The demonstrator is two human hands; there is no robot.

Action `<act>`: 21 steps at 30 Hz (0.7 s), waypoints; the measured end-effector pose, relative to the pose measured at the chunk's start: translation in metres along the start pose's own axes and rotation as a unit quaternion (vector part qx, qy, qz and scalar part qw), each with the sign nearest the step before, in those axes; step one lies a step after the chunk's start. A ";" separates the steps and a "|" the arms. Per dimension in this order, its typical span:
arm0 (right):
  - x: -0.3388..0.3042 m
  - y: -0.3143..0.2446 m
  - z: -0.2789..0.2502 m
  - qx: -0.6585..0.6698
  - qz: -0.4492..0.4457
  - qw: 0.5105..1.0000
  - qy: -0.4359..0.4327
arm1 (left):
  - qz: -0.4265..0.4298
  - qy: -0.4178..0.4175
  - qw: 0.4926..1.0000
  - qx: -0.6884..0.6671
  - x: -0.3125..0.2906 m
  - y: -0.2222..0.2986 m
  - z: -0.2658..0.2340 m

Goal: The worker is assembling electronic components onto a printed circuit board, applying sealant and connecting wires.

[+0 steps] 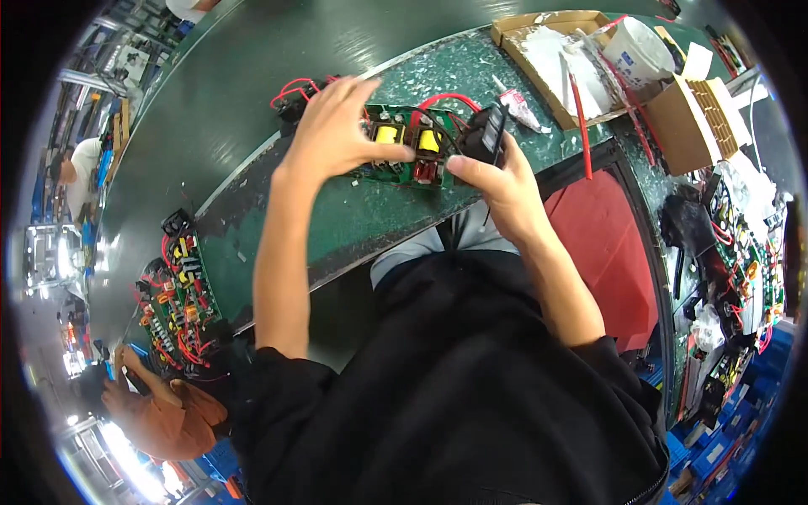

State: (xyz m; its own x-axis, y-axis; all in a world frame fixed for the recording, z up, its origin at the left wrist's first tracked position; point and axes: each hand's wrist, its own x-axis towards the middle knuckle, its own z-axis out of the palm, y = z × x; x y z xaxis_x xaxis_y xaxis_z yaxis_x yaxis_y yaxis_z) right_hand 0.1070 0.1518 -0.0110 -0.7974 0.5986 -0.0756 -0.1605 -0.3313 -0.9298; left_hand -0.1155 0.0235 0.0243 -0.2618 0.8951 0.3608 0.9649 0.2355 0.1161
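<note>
A green circuit board [402,148] with yellow and red coils and red wires lies on the green speckled bench in front of me. My left hand [332,126] rests on the board's left end, thumb reaching toward the yellow coils, fingers spread over it. My right hand [497,181] holds a small black rectangular part [486,133] upright at the board's right end, with thin black leads hanging from it. Red wires loop behind the board near a black part [295,105] at the far left.
A cardboard tray [551,50] with white sheets, a white tub [635,50] and an open carton [694,118] stand at the back right. More circuit boards [181,290] lie at the left by another person's hand [126,362]. Cluttered boards and blue bins fill the right side.
</note>
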 end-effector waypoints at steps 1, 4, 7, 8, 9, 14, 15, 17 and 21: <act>0.004 -0.005 0.002 0.001 0.001 1.000 -0.003 | -0.014 -0.042 0.999 0.024 -0.010 -0.017 0.003; 0.023 -0.025 0.002 -0.036 -0.009 0.999 -0.030 | -0.020 -0.068 0.997 0.007 -0.015 -0.026 0.013; 0.053 -0.038 -0.005 -0.099 0.009 0.991 -0.086 | -0.097 -0.109 0.988 0.047 -0.023 -0.010 0.009; 0.060 -0.044 -0.011 -0.137 0.018 0.985 -0.101 | -0.128 -0.140 0.981 0.031 -0.022 0.001 0.005; 0.068 -0.048 -0.015 -0.154 0.012 0.979 -0.132 | -0.157 -0.119 0.980 0.035 -0.026 0.012 0.006; 0.082 -0.050 -0.030 -0.163 0.041 0.967 -0.190 | 0.004 0.111 0.994 0.014 0.016 0.061 0.012; 0.079 -0.051 -0.032 -0.138 0.039 0.966 -0.216 | 0.005 0.088 0.995 -0.037 0.031 0.066 0.016; 0.077 -0.048 -0.041 -0.112 0.045 0.962 -0.244 | -0.007 -0.001 0.994 -0.104 0.058 0.065 0.027; 0.067 -0.040 -0.062 -0.173 0.030 0.973 -0.150 | 0.007 -0.039 0.991 -0.126 0.082 0.057 0.044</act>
State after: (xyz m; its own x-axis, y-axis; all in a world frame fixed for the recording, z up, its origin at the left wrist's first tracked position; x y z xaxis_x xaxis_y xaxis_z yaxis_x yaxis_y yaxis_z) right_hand 0.0964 0.2505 -0.0016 -0.9418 0.3283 -0.0724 0.0550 -0.0621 -0.9966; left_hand -0.0809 0.1269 0.0201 -0.2361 0.9269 0.2919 0.9307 0.1293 0.3422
